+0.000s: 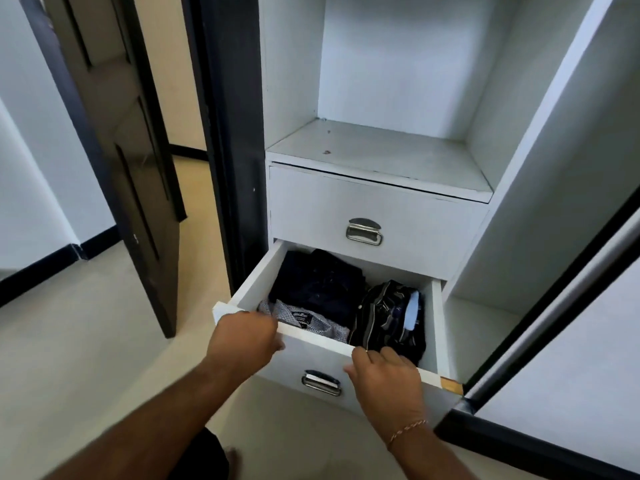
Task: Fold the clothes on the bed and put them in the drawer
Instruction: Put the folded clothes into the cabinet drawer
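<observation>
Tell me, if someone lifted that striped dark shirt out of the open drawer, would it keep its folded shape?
Probably not. The striped dark shirt already looks bunched and loosely rolled, so it would likely flop open. It seems soft, thin fabric, so likely light. Nothing about it looks fragile or apt to roll.

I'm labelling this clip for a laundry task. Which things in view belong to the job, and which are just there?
Job:
open lower white drawer
folded dark navy garment
folded grey patterned shirt
black striped garment
left hand
right hand

Just there:
shut upper white drawer
dark brown door
</observation>
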Motion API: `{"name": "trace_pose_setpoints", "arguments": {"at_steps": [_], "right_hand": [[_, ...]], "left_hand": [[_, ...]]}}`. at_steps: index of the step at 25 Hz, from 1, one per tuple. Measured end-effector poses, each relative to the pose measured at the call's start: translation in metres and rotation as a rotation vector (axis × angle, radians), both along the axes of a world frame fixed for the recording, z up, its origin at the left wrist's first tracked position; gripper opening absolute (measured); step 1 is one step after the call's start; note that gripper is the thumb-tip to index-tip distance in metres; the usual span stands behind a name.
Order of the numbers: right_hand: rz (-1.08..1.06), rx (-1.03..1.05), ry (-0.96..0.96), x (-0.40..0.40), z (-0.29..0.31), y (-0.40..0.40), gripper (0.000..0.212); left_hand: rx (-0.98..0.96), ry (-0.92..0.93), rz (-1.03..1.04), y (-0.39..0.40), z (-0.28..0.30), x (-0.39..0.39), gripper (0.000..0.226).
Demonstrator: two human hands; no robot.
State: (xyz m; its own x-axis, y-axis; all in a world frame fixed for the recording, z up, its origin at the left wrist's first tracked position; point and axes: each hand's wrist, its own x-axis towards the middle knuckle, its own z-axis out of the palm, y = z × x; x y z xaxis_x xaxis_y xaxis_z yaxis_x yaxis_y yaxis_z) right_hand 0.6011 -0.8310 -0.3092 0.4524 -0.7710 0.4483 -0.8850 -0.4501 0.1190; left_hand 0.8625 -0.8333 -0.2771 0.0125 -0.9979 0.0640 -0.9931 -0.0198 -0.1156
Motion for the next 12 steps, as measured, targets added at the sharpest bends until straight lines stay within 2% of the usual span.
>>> {"name": "trace_pose_setpoints", "arguments": {"at_steps": [2, 5, 6, 9, 12], "right_hand": [[-0.042, -0.104, -0.008, -0.009, -0.005, -0.018, 0.027], [-0.126, -0.124, 0.035, -0.011, -0.016, -0.051, 0.012], [-0.147, -0.093, 0.047, -0.013, -0.026, -0.063, 0.023], [-0.216, 0.114, 0.039, -0.023, -0.065, -0.091, 0.076], [-0.293, 0.282, -0.004, -0.032, -0.091, -0.122, 0.104]], "left_hand": [[-0.088, 0.052, -0.029, -0.015, -0.018, -0.002, 0.037], [-0.246, 0.172, -0.106, -0.043, -0.037, -0.006, 0.024], [-0.255, 0.229, -0.127, -0.053, -0.047, -0.009, 0.037], [-0.093, 0.295, -0.175, -0.084, -0.068, -0.022, 0.097], [0.071, 0.334, -0.181, -0.127, -0.086, -0.025, 0.108]]}}
